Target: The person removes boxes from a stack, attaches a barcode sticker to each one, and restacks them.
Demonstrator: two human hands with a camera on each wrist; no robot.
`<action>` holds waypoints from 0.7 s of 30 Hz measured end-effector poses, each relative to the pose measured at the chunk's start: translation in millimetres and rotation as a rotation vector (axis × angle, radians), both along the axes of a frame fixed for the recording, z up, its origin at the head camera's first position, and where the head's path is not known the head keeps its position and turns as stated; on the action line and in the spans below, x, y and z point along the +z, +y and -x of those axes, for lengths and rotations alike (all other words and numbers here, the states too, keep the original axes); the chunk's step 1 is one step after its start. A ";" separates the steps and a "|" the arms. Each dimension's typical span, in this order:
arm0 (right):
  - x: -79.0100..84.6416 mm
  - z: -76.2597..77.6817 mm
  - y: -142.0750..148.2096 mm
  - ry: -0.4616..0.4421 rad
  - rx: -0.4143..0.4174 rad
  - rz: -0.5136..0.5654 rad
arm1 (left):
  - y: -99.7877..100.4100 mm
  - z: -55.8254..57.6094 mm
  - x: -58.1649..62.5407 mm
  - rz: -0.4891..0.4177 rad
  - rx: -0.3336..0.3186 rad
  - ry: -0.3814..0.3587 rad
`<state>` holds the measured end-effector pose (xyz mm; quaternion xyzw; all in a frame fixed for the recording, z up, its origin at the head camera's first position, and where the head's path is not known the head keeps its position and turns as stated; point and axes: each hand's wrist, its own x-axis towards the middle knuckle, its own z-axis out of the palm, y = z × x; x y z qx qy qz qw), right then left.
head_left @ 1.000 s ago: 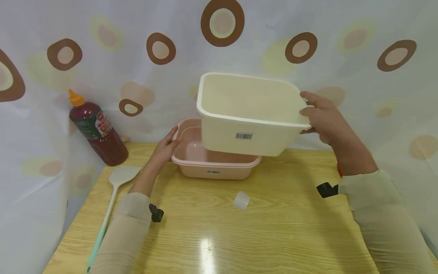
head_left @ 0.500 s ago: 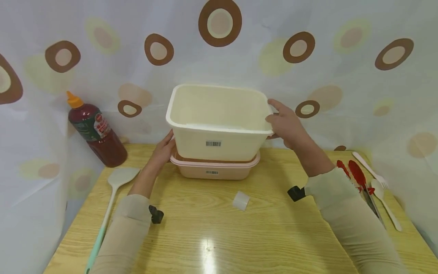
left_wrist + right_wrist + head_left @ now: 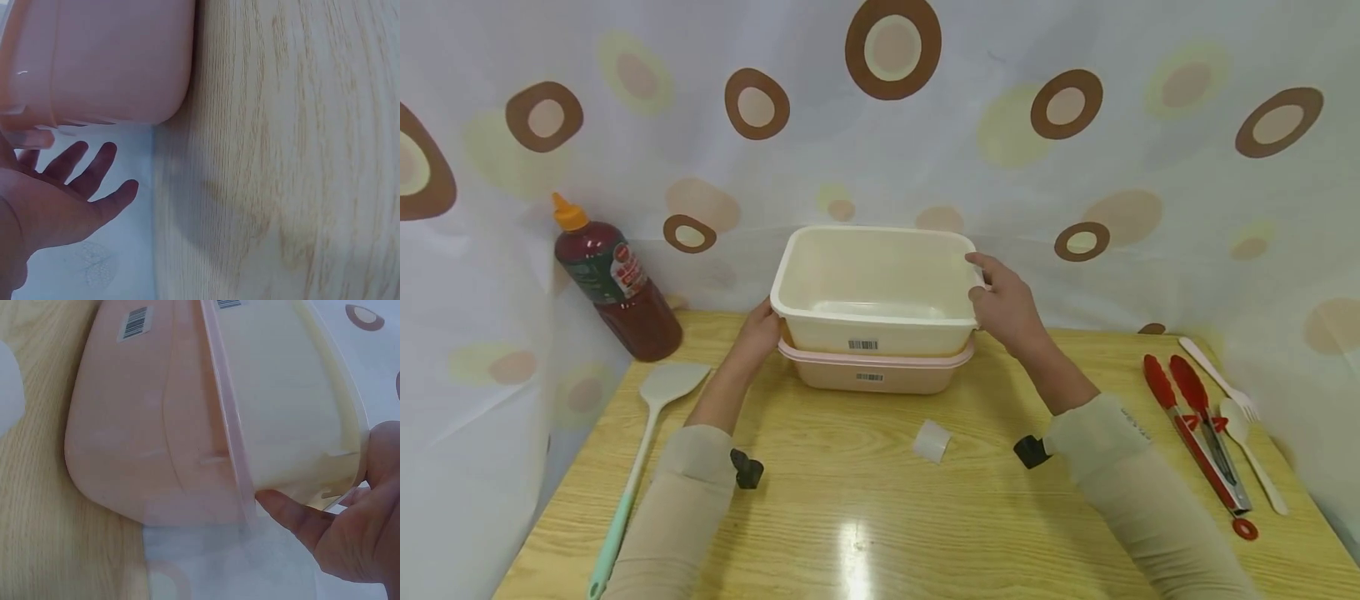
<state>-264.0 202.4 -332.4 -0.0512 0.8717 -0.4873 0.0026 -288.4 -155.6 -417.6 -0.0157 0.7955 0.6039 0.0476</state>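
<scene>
A cream plastic storage bin (image 3: pixel 880 271) sits partly nested inside a pink storage bin (image 3: pixel 874 377), its rim standing above the pink one. My right hand (image 3: pixel 1006 308) grips the cream bin by the right end of its rim; in the right wrist view, a fingertip (image 3: pixel 269 497) lies close to the pink rim. At the left end of the pink bin is my left hand (image 3: pixel 756 337), partly hidden behind the bins. The left wrist view shows its fingers (image 3: pixel 115 200) spread and mostly straight, the uppermost one right at the pink rim.
A sauce bottle (image 3: pixel 617 287) leans at the back left, above a white turner (image 3: pixel 651 417) with a green handle. Red-tipped tongs (image 3: pixel 1198 433), a spoon (image 3: pixel 1247 442) and a fork (image 3: pixel 1217 375) lie on the right. A small white piece (image 3: pixel 932 441) lies in front.
My right hand has carried the cream bin left over the pink bin and lowered it inside. My left hand has stayed at the pink bin's left end.
</scene>
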 end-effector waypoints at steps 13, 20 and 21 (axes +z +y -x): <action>-34.4 -0.2 -2.7 0.018 -0.022 -0.112 | 5.8 -2.0 3.2 -0.056 -0.057 -0.015; -44.1 -2.8 -4.2 -0.020 -0.007 -0.077 | 3.5 -2.9 3.6 -0.060 -0.077 -0.050; -44.4 -3.0 -5.1 -0.020 -0.003 -0.076 | 2.9 -3.8 3.7 -0.059 -0.075 -0.053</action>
